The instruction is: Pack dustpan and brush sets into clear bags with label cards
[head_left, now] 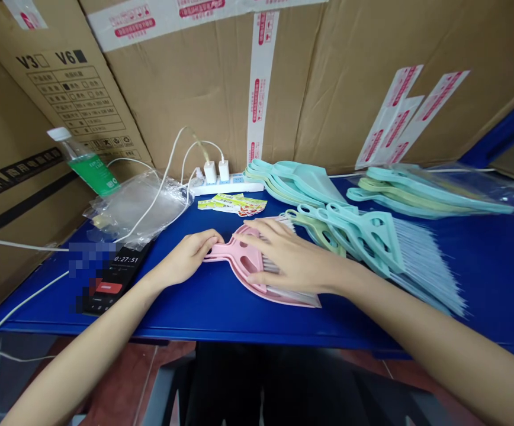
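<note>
A pink dustpan (pixel 299 300) lies on the blue table with a pink hand brush (pixel 249 260) set in it, its pale bristles pointing right. My left hand (pixel 189 254) is closed round the ends of their stacked handles. Across the brush's head and bristles my right hand (pixel 290 254) lies flat, fingers spread, hiding part of both. Just beyond it are several teal and green hand brushes (pixel 363 236), heaped with bristles toward the right. Behind these, a stack of teal dustpans (pixel 301 177) rests near the cardboard.
More dustpans (pixel 399 192) lie at the back right beside clear plastic. A power strip (pixel 230 186) with chargers and printed cards (pixel 233 204) sit at the back. Left are plastic bags (pixel 139 204), a phone (pixel 117 278), a bottle (pixel 90 168) and loose white cables. Cardboard (pixel 212 83) walls the back.
</note>
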A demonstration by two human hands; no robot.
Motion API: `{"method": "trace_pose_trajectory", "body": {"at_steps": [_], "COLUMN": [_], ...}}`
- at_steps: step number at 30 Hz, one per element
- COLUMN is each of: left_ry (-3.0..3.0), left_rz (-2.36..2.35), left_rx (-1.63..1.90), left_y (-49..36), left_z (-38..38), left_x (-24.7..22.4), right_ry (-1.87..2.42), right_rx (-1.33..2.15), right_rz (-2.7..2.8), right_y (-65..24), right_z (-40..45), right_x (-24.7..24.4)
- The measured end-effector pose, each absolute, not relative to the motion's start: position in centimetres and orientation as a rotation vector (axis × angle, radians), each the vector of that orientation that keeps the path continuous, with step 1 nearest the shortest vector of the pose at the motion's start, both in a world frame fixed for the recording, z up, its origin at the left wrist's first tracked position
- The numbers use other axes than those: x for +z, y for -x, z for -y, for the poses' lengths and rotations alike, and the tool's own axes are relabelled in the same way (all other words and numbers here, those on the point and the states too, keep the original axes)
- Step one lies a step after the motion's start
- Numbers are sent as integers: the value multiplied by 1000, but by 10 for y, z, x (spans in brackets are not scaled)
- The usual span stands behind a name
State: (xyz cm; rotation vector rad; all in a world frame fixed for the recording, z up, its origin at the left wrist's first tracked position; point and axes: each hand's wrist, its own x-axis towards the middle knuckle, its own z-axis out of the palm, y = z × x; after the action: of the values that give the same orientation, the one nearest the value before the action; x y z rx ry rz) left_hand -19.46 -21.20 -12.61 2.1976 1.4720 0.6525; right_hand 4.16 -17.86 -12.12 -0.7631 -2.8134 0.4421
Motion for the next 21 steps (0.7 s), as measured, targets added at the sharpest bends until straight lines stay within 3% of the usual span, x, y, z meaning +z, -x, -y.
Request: {"method": "trace_pose_trajectory", "body": {"at_steps": [12,21], "left_ry": [-1616,-1605], "left_rz": [-1242,-1201], "left_rx": [702,726], "left_y": [194,196], "left_z": [210,211], "left_x": [-133,-132], "right_ry": [835,859], "right_rx": [516,581], "right_rz": [2949,2956], "right_y": [-35,-33], "right_z": [183,186], "right_x": [-131,-128]}}
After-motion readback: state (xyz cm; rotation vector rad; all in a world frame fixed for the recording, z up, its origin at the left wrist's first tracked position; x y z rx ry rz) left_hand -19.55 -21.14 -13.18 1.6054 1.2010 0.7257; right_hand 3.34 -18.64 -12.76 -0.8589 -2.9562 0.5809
